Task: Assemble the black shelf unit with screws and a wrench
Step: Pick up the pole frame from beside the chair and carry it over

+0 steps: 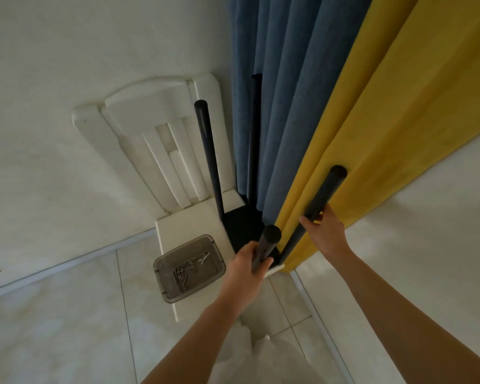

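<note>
Black posts gripped: left hand [248, 261] curled rnd near post [265, 249], right hand [323, 231] rnd right post [322, 195].

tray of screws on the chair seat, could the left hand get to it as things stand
Probably yes. The tray lies open-topped just left of the left hand with nothing between them, but that hand grips a black post and would have to let go first.

No text, label, brand, number or sign can be read anywhere in the view.
</note>
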